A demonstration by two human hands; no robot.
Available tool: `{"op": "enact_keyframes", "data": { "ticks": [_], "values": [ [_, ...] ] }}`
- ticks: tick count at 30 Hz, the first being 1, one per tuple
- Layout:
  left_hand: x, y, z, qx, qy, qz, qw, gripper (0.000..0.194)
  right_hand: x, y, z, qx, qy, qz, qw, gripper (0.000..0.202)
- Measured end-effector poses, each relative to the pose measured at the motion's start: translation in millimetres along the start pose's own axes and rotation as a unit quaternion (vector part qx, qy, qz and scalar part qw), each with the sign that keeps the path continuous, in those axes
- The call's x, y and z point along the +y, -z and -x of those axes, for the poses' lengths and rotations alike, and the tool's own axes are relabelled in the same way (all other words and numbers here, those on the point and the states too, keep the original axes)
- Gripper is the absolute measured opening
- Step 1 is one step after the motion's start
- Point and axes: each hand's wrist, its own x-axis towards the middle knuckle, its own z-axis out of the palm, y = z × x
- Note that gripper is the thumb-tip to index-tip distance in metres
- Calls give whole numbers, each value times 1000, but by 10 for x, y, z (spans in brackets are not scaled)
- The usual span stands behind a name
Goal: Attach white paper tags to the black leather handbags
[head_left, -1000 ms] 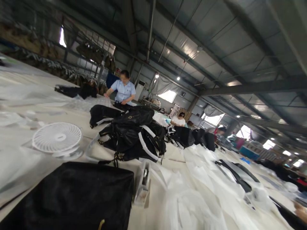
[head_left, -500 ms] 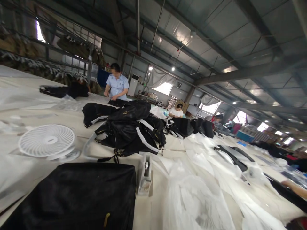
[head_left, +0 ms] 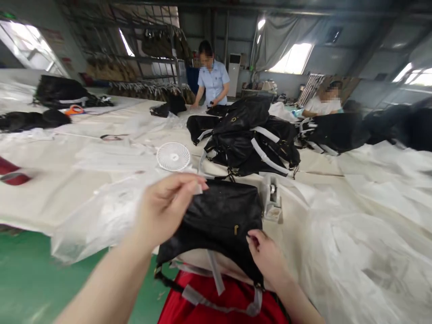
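A black leather bag with grey straps lies at the near edge of the cream-covered table, hanging partly over my red clothing. My left hand is raised over the bag's left corner, its fingertips pinched on a small pale piece, perhaps tape or film. My right hand rests on the bag's lower right side, fingers pinched at the leather near a small gold fitting.
A tape dispenser stands right of the bag, a small white fan behind it. A pile of black bags sits mid-table, clear plastic bags at left, white wrapping at right. Two people work at the far side.
The view has swung down and left. Both my hands have come into sight at the black bag, which now lies closer to the table's edge.
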Motion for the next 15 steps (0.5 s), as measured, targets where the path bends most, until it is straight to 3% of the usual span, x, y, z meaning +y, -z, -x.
{"op": "enact_keyframes", "data": {
  "ticks": [2,4,6,8,12,15],
  "values": [
    [-265,-254,178,-65,67,37,995,21,-103,-162,-153,-12,11,37,999,17],
    [-599,-581,413,-124,165,80,975,34,-188,-347,-264,-23,1,102,995,17],
    [-902,-878,646,-139,257,95,951,54,-230,-489,-326,-24,-16,155,987,16],
    [-1113,-1087,823,-142,316,97,933,48,-224,-561,-346,-21,-29,173,984,13],
    [-1317,-1270,955,-186,335,102,918,4,-139,-570,-310,-14,-13,159,987,7],
    [-1416,-1337,977,-192,396,113,891,12,-92,-577,-274,1,12,156,988,4]
  ]
}}
